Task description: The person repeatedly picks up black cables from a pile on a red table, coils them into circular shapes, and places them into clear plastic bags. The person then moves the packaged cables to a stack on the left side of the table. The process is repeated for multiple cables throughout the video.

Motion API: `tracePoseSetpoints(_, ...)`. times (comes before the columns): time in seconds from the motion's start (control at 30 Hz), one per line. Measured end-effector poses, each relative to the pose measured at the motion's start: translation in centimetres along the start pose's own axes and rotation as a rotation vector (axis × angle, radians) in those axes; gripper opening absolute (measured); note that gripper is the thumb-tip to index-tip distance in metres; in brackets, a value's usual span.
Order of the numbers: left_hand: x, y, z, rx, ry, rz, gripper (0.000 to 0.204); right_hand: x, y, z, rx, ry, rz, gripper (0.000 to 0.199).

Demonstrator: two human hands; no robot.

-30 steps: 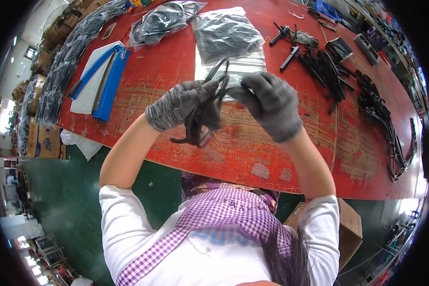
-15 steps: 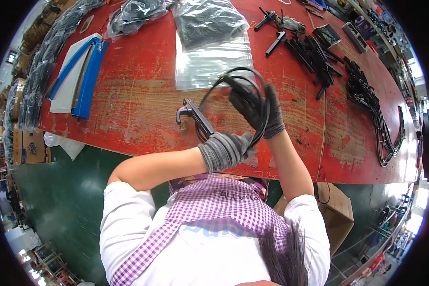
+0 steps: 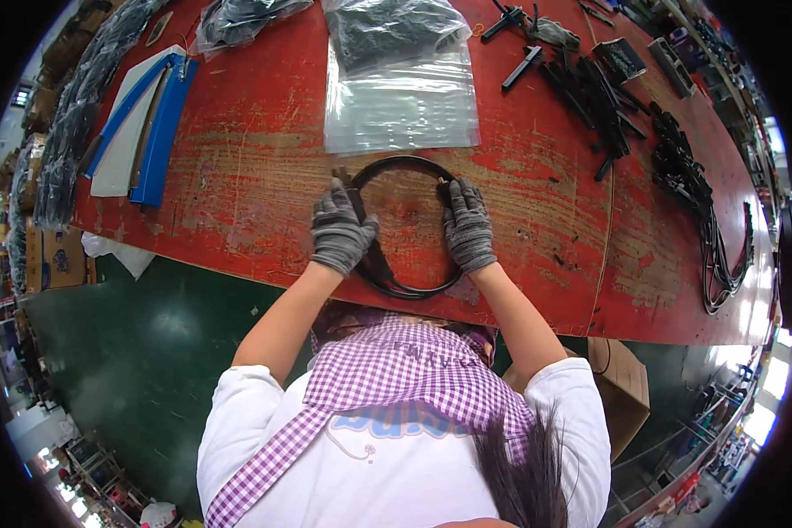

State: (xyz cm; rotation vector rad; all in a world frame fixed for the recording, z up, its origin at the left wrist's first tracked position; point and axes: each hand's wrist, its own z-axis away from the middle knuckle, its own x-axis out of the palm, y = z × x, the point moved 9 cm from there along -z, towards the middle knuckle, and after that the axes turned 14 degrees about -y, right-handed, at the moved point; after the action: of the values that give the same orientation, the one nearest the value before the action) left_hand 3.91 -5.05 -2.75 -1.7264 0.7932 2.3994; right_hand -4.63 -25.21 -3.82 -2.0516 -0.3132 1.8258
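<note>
On red wooden table (image 3: 238, 176), my grey-gloved left hand (image 3: 339, 231) and right hand (image 3: 468, 225) touch black looped cable (image 3: 400, 160) — grip unclear; likely springy — hold opposite sides.

The person's hands (image 3: 341, 231) are covered by knitted gloves (image 3: 469, 232) in streaked light and dark grey. A white top (image 3: 387, 488) has loose short sleeves (image 3: 242, 409) and large blue lettering (image 3: 405, 421) across the chest. Over it goes a purple-and-white gingham apron (image 3: 370, 374) with a matching diagonal strap (image 3: 264, 465) and dark written marks (image 3: 436, 355).
</note>
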Motion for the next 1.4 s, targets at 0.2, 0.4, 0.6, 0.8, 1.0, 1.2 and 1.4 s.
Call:
tracePoseSetpoints(0.2, 4.5, 9.1, 0.3, 0.335, -0.19, -0.075, 0.086, 0.1, -0.9, 0.1, -0.061, 0.016, -0.034, 0.045)
tracePoseSetpoints(0.4, 0.6, 3.7, 0.2, 0.163, -0.057, -0.127, 0.079, -2.1, 0.7, 3.0, -0.004, -0.103, -0.081, 0.054)
tracePoseSetpoints(0.6, 1.0, 2.1, 1.7, 0.186, 0.016, 0.034, 0.076, -7.2, 8.7, -8.9, 0.145, 0.164, -0.126, 0.049)
tracePoseSetpoints(0.8, 1.0, 2.6, 1.8, 0.238, 0.08, 0.029, 0.073, -8.7, 16.2, -21.4, 0.489, -0.122, 0.242, 0.039)
tracePoseSetpoints(1.0, 0.5, 2.9, 1.3, 0.262, 0.069, 0.076, 0.072, -7.1, 19.9, -18.5, 0.372, 0.189, -0.573, 0.026)
tracePoseSetpoints(1.2, 1.7, 1.6, 1.4, 0.195, 0.028, 0.062, 0.075, -5.3, 1.1, -0.2, 0.182, -0.217, -1.606, 0.036)
tracePoseSetpoints(1.4, 2.0, 1.6, 1.0, 0.196, -0.114, 0.021, 0.079, 2.0, -7.5, 11.4, 0.453, -0.584, -2.073, 0.045)
